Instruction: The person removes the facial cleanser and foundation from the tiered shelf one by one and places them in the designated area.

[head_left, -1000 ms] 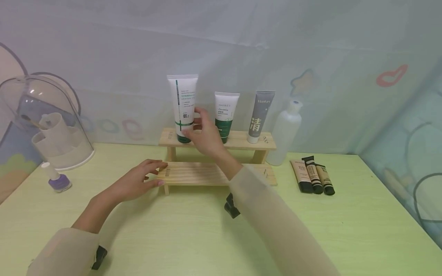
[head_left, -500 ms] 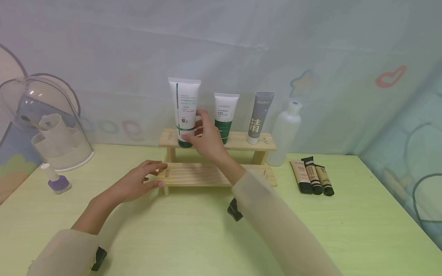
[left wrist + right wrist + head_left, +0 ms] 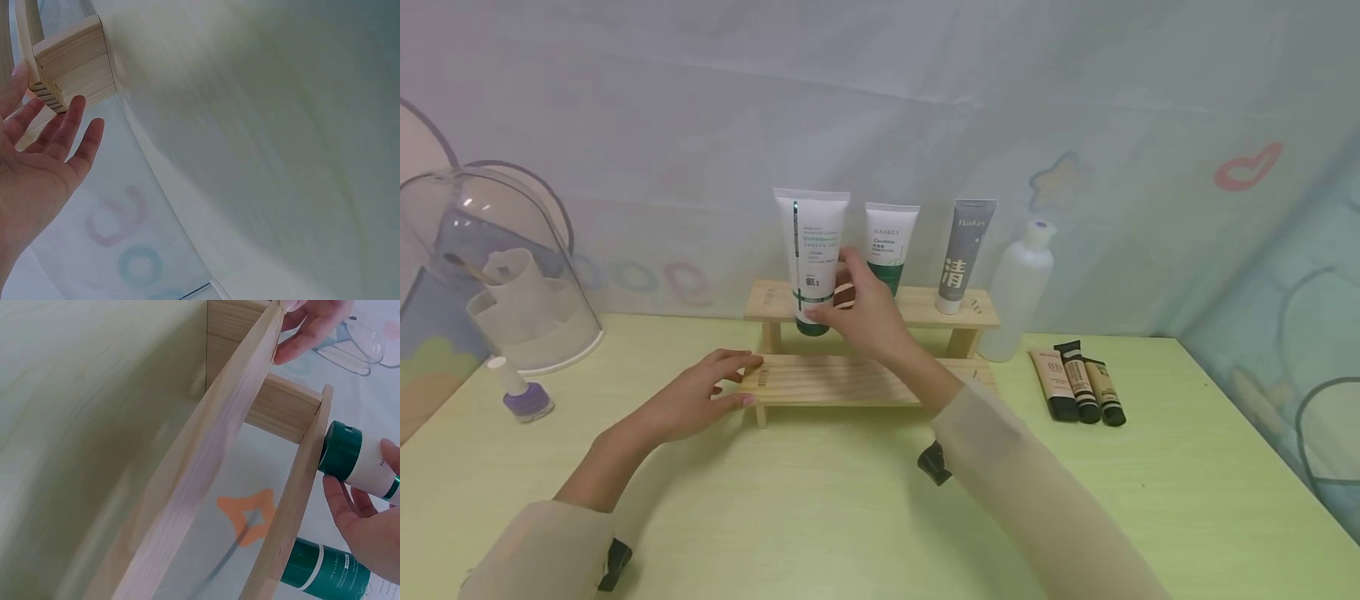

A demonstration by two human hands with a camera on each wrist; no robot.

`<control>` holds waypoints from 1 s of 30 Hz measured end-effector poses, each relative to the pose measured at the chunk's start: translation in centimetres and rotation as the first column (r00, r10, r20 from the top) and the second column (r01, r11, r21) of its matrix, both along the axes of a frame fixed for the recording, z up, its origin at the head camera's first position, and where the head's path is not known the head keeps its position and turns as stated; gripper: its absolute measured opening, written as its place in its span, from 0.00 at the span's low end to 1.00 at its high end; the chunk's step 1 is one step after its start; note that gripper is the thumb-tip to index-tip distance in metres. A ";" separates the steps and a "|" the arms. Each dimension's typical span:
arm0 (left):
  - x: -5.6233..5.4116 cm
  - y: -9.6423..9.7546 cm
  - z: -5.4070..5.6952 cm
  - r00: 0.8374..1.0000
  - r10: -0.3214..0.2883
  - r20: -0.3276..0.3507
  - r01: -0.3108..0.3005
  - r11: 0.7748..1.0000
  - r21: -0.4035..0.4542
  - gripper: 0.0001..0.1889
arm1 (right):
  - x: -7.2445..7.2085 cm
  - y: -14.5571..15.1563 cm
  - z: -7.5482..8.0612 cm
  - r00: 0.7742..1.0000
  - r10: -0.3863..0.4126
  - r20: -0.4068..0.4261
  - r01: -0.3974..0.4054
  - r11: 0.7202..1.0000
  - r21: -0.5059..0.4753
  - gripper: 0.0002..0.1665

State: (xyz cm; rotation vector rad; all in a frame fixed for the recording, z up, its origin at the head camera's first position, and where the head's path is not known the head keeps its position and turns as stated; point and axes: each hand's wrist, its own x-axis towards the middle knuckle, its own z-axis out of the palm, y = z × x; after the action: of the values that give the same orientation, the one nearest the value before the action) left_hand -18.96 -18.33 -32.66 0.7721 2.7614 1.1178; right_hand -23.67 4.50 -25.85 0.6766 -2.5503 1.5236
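L hand [image 3: 40, 169] touching wood stand [image 3: 78, 59], top L; pale tbl [image 3: 269, 169] to R, printed backdrop [image 3: 128, 165] behind.

Six tubes [image 3: 822, 250], two bottles [image 3: 1021, 287], one two-tier wooden stand [image 3: 827, 382], one clear dome [image 3: 475, 196], two hands [image 3: 874, 317].

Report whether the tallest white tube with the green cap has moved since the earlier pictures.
Yes: the tube has shifted right and down in the head view, against the pale wooden two-tier stand.
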 end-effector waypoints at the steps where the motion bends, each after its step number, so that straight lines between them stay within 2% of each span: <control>1: 0.0 0.0 0.0 1.000 0.001 0.002 -0.001 1.000 0.000 0.26 | 0.0 0.1 0.0 1.000 0.003 -0.003 -0.003 1.000 0.001 0.35; 9: 0.0 0.1 0.0 1.000 0.003 0.006 -0.003 1.000 -0.004 0.27 | 0.4 1.5 0.3 1.000 0.008 -0.002 -0.008 0.999 0.031 0.36; 17: 0.1 0.0 -0.1 1.000 -0.003 0.009 0.003 1.000 0.001 0.27 | 0.7 3.3 0.3 0.998 0.052 0.041 -0.054 0.998 0.038 0.36; 30: 0.1 0.0 -0.1 1.000 -0.007 0.002 0.007 1.000 0.008 0.27 | 1.3 6.2 -0.3 0.992 0.091 0.083 -0.100 0.989 0.108 0.37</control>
State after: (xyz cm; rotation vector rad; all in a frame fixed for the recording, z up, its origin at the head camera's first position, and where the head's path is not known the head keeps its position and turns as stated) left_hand -18.82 -18.36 -32.71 0.7807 2.7515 1.1283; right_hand -22.39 10.72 -26.12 0.7780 -2.7150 1.4714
